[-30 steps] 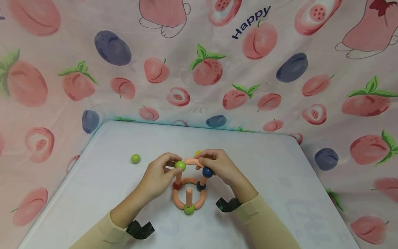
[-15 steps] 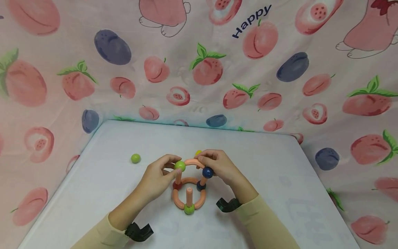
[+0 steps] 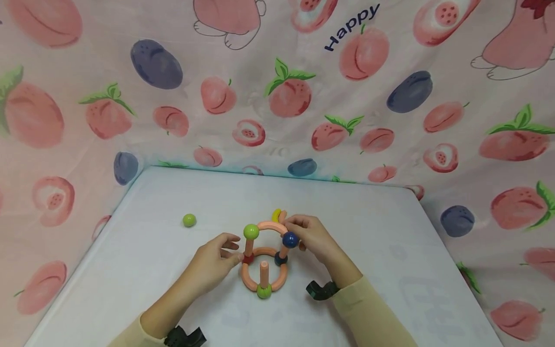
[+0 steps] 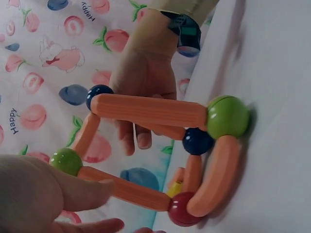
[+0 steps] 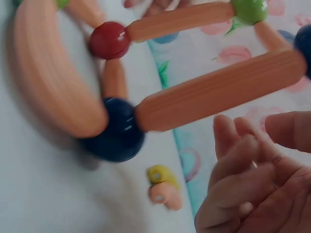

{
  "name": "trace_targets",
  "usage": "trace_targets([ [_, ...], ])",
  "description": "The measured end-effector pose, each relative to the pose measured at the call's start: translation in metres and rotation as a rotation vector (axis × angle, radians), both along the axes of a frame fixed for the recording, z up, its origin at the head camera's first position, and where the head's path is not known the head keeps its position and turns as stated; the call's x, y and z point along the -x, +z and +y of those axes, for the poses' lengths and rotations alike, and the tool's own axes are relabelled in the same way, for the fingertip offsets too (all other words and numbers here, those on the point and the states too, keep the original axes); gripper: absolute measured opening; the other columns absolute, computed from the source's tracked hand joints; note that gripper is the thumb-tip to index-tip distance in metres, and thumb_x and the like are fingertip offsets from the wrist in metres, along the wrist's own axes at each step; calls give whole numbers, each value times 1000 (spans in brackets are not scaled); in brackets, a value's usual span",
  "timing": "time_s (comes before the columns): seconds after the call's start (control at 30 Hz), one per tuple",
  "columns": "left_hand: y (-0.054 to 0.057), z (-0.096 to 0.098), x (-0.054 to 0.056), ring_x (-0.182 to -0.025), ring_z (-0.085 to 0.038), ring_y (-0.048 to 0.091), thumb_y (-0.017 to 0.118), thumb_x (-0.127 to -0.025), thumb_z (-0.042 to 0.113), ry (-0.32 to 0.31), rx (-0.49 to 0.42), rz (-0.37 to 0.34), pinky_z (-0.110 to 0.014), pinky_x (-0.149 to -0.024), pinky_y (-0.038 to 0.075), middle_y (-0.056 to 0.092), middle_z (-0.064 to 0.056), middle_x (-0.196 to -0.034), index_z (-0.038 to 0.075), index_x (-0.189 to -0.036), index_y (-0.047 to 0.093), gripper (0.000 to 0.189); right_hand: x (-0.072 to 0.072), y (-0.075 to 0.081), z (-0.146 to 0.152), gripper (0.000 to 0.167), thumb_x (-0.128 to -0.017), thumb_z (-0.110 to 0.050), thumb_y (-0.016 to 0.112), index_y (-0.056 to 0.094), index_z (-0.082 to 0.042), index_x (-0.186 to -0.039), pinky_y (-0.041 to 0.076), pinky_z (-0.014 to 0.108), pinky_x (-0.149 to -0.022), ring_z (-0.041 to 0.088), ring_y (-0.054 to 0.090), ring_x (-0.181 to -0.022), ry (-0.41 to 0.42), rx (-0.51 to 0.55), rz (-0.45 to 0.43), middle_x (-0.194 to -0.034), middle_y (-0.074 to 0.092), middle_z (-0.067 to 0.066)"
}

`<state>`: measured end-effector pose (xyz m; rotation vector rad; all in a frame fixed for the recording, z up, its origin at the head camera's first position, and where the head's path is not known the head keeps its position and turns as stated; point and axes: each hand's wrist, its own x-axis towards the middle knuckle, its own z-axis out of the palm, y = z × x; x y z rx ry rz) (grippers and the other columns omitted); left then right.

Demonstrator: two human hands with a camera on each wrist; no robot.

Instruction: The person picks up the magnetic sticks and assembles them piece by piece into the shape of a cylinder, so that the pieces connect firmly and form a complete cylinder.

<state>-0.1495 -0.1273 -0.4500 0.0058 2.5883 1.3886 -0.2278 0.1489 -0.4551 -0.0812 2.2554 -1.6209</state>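
A magnetic stick-and-ball frame [image 3: 245,278] stands on the white table. Its base ring joins a red ball [image 4: 184,208], a dark blue ball [image 5: 119,133] and a green ball [image 3: 264,291] by curved orange sticks. Upright sticks rise from all three. Across the top, a curved stick [image 3: 270,225] links a green ball [image 3: 251,232] with a dark blue ball [image 3: 290,239]; the front upright [image 3: 264,274] has a bare top. My left hand [image 3: 208,265] is beside the left upright, fingers loose. My right hand [image 3: 316,238] is by the upper blue ball, holding nothing.
A loose green ball [image 3: 189,220] lies at the back left. Behind the frame are a yellow curved piece [image 3: 276,215] and an orange piece [image 5: 166,195]. Fruit-printed cloth [image 3: 260,96] hangs around the table's back and sides.
Both hands have let go of the frame's top. The left hand moved down and left, the right hand slightly right. The frame stays in place, and the orange piece behind it now shows.
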Motion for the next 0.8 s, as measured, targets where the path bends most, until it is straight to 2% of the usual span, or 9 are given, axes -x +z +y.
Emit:
trace_targets([
  [0.1, -6, -2, -5, -114, -24, 75, 75, -100, 20, -8, 39, -47, -48, -91, 62, 76, -7, -128, 12, -140, 65, 43, 2, -12, 3, 24, -107, -21, 62, 75, -7, -120, 48, 27, -62, 14, 66, -79, 21, 15, -16, -103, 80, 7],
  [0.23, -10, -3, -10, -103, -21, 76, 73, -98, 14, -15, 34, -104, -44, -84, 62, 79, -6, -119, 8, -140, 63, 44, 3, -27, 6, 28, -103, -16, 64, 70, -3, -126, 55, 27, -67, 16, 77, -85, 65, 70, -69, -120, 80, 14],
  [0.33, -11, -4, -15, -89, -18, 74, 71, -96, 9, -28, -23, -169, -37, -76, 60, 80, -6, -112, 5, -143, 59, 49, 3, -36, 7, 31, -103, -16, 65, 68, 0, -130, 58, 26, -71, 16, 78, -84, 103, 106, -103, -124, 79, 16],
  [0.43, -13, -4, -18, -82, -18, 73, 69, -95, 6, -59, -105, -224, -35, -72, 60, 80, -8, -108, 1, -148, 54, 55, 1, -41, 7, 33, -105, -16, 65, 67, 2, -132, 59, 27, -73, 16, 77, -84, 125, 128, -116, -125, 78, 17],
  [0.57, -15, -6, -19, -88, -20, 75, 68, -96, 5, -89, -220, -275, -37, -77, 64, 79, -12, -110, -3, -153, 47, 61, -1, -42, 6, 36, -102, -17, 67, 69, 1, -132, 60, 28, -73, 16, 77, -87, 120, 111, -109, -126, 78, 17],
  [0.8, -12, 0, -19, -108, -26, 75, 68, -94, 2, -50, -383, -362, -44, -93, 65, 72, -21, -133, 0, -159, 40, 71, -4, -38, 8, 41, -88, -7, 75, 73, -2, -129, 62, 30, -75, 21, 79, -99, 56, 81, -136, -122, 79, 15],
])
